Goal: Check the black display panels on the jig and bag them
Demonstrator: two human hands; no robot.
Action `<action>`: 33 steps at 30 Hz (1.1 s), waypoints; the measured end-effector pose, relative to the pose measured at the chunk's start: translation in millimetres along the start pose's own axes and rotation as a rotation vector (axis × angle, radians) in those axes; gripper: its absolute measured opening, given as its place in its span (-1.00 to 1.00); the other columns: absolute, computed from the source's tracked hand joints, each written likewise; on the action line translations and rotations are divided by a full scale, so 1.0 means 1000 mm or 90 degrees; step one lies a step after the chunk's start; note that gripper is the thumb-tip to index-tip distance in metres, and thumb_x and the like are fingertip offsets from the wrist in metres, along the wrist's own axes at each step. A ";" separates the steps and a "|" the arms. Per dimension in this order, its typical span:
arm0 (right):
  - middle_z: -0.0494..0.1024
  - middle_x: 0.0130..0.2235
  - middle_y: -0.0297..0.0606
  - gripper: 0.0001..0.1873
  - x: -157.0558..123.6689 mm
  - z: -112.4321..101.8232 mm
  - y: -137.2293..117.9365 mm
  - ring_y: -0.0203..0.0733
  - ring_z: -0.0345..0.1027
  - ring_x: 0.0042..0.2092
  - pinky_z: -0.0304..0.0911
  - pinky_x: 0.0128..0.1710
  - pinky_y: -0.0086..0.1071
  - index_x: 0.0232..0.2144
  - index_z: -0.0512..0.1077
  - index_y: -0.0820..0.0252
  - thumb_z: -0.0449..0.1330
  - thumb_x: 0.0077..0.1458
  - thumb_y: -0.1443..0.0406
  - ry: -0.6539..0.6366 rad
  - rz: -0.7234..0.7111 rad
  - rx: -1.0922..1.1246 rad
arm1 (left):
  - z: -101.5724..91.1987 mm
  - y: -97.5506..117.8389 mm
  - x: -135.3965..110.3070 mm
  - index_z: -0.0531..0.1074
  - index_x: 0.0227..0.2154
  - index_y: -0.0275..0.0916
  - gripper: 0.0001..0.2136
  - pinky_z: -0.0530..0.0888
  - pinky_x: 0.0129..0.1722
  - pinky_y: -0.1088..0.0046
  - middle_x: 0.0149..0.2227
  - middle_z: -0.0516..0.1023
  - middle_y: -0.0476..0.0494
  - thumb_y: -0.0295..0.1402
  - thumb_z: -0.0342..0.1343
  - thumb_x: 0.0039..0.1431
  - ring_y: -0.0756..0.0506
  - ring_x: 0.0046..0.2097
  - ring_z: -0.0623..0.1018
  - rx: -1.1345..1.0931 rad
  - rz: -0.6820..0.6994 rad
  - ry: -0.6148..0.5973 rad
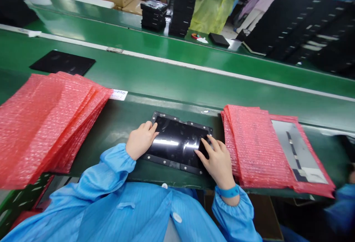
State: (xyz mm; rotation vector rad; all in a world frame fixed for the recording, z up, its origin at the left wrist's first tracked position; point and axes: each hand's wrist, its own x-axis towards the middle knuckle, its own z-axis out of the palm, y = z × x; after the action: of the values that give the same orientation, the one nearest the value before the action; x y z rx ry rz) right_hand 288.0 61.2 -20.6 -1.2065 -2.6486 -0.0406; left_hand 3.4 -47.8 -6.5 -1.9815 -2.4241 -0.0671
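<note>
A black screen panel (177, 142) lies flat on a dark green bench (116, 112) directly in front of the person, its glossy face catching streaks of light and its thin metal frame edged with small tabs. The left hand (141, 140) rests on the panel's left edge with its fingers slightly curled, and the right hand (215, 158) lies on its right side with its fingers spread. Neither hand is clenched; both are open against the surface.

Puckered red bubble wrap bags form a fanned stack (52, 123) at 9 o'clock and a neater stack (255, 145) at 3 o'clock, just beside the panel. Past the right stack, a silver-grey panel (298, 149) lies in a red bag.

A white-edged green conveyor belt (177, 75) runs beyond, carrying a thin black sheet (62, 62) at 11 o'clock. Stacked black panels (294, 27) sit at 2 o'clock, and a person in a yellow plastic gown (216, 5) stands at 12 o'clock.
</note>
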 end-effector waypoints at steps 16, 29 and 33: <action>0.21 0.26 0.04 -0.17 -0.007 -0.012 -0.002 0.15 0.14 0.22 -0.03 0.14 0.20 0.20 0.19 0.25 0.17 0.03 -0.12 -0.102 -0.014 0.019 | 0.023 -0.034 -0.007 -0.17 0.33 -0.29 -0.07 0.03 0.18 -0.25 0.38 -0.14 -0.31 0.20 -0.05 0.05 -0.36 0.36 -0.08 -0.049 0.132 -0.094; 0.32 0.18 -0.03 -0.47 0.066 0.002 -0.059 0.11 0.14 0.21 0.11 0.12 0.04 0.18 0.23 0.10 0.09 0.21 0.09 -0.069 -0.117 0.055 | 0.030 -0.007 -0.015 -0.06 0.31 -0.32 -0.30 0.04 0.18 -0.24 0.36 -0.06 -0.30 0.06 -0.25 0.25 -0.32 0.35 -0.01 -0.068 0.040 0.014; 0.40 0.00 0.00 -0.54 0.077 0.011 -0.067 0.02 0.24 0.07 0.14 0.13 -0.09 0.12 0.29 0.20 0.07 0.23 0.15 -0.021 -0.121 0.113 | 0.037 -0.007 -0.014 -0.19 0.33 -0.36 -0.27 -0.05 0.24 -0.19 0.36 -0.07 -0.39 0.03 -0.23 0.26 -0.27 0.36 -0.01 -0.170 -0.017 0.010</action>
State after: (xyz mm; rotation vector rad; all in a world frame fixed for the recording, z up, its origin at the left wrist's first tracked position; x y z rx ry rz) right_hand 186.7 74.9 -10.2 -0.9051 -2.7192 0.1801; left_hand 0.4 -61.0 -43.8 -2.0348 -2.5488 -0.4267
